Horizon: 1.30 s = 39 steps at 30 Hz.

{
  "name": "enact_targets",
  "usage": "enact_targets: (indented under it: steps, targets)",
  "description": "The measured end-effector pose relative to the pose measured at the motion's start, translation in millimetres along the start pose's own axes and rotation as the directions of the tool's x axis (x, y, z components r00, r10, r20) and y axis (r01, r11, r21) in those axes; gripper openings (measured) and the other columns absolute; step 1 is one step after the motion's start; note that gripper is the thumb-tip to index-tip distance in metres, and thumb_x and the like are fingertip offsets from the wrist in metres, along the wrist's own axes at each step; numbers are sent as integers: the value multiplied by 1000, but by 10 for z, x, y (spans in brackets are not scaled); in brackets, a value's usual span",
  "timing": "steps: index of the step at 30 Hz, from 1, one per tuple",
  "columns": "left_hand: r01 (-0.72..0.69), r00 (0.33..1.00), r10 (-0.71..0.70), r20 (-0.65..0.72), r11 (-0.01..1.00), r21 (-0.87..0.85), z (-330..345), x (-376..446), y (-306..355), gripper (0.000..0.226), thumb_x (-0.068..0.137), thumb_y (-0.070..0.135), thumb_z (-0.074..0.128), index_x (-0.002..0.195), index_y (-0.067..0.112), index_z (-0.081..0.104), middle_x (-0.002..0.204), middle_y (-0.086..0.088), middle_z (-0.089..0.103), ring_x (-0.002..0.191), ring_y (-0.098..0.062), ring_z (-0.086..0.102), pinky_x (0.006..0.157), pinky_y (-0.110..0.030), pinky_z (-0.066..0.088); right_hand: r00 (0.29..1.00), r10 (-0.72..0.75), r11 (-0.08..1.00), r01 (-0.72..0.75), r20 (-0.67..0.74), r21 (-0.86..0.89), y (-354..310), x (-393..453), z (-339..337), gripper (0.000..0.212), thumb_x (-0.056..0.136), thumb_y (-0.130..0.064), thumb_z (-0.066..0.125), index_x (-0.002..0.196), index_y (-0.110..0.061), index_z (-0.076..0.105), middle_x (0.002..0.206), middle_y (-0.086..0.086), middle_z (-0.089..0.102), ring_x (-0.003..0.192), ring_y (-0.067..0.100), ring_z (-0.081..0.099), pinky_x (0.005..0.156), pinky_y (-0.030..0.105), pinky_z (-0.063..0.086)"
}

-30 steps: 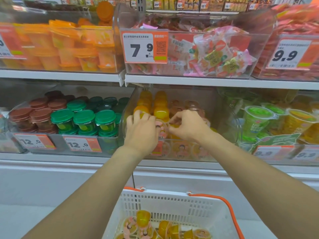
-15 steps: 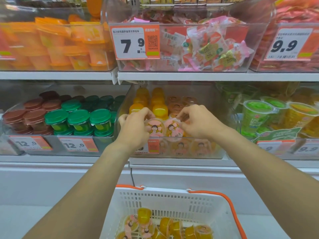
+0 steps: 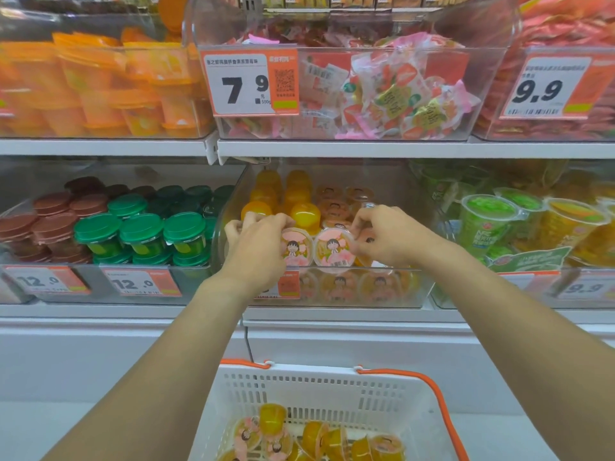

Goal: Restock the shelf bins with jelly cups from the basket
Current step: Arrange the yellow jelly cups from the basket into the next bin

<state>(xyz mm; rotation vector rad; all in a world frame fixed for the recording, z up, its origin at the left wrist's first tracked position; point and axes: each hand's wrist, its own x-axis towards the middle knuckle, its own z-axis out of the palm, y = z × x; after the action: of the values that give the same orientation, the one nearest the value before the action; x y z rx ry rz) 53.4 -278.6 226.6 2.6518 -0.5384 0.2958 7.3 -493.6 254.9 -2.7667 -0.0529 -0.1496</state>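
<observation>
My left hand (image 3: 256, 251) grips a jelly cup (image 3: 297, 249) with a pink cartoon lid, tilted so the lid faces me. My right hand (image 3: 389, 237) pinches a second such cup (image 3: 333, 251) right beside it. Both cups sit at the front lip of the clear shelf bin (image 3: 412, 287) on the lower shelf. Behind them the bin holds yellow jelly cups (image 3: 304, 212) and more cartoon-lid cups (image 3: 336, 207). The white basket (image 3: 319, 390) with orange handles is below, with several jelly cups (image 3: 312, 437) in it.
Green-lidded tubs (image 3: 139, 232) and brown-lidded tubs (image 3: 50, 221) fill the bin to the left. Green and yellow drink cups (image 3: 489, 221) stand to the right. The upper shelf edge (image 3: 332, 148) overhangs the bin, carrying bins of wrapped candy (image 3: 399, 94) and orange cups (image 3: 100, 84).
Both hands have drawn back from deep in the bin to its front lip. The two cartoon-lid cups now show between them, lids turned toward me.
</observation>
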Motion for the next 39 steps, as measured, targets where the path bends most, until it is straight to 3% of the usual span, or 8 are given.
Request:
enact_targets:
  steps: [3,7,9,12,16,25,33,39]
  targets:
    - [-48,999,50,-18,993,107,3,27,41,48,93,8,57,135,30,51,134,3,54,132,-23,32,110,-47,17,1000,-8,1000,8,-14,30,1,7,15,18,83,-25,79,93,-15,67,92,-3,69,83,12,57,61,13,35]
    - [-241,961,249,-123,967,80,18,51,115,58,88,6,50,141,26,47,146,4,46,138,-21,32,113,-45,17,1000,0,999,0,0,40,16,51,77,14,83,-25,73,85,-26,59,87,-9,68,88,15,58,77,28,45]
    - [-331,941,336,-31,938,105,47,109,161,61,91,9,47,149,28,40,158,5,34,146,-19,23,116,-44,13,1000,-8,999,7,13,32,31,72,103,19,83,-28,70,81,-32,51,85,-12,64,87,14,58,78,31,48]
    - [-324,942,305,138,935,145,133,180,173,47,102,22,39,149,30,40,165,6,18,152,-18,11,120,-46,10,999,-28,999,27,42,33,45,84,116,20,82,-34,67,82,-34,47,91,-12,60,90,17,55,80,36,48]
    - [-274,959,261,115,953,129,217,143,141,36,104,33,39,133,21,57,166,1,17,152,-20,8,119,-48,13,998,-35,998,32,59,57,42,60,111,16,84,-30,65,88,-30,50,90,-11,63,87,15,59,79,37,51]
    - [-253,964,250,96,967,29,147,166,66,26,101,30,48,126,27,56,162,5,26,149,-20,15,117,-46,13,991,-23,991,5,132,133,-31,1,-10,16,83,-13,70,80,-20,56,77,-8,59,62,2,49,46,10,35]
    - [-194,977,193,91,981,4,-56,251,7,15,90,22,71,104,17,68,137,0,51,120,-26,52,104,-47,43,993,5,996,-16,121,91,-29,36,-54,14,78,-14,75,77,-14,61,81,-4,65,74,7,55,58,22,39]
    - [-298,955,297,29,949,105,-78,224,81,28,100,30,54,126,22,59,138,4,50,128,-22,41,106,-41,33,994,-28,999,23,109,42,-1,44,-72,16,78,-21,78,77,-17,63,82,-6,65,77,10,58,60,21,41]
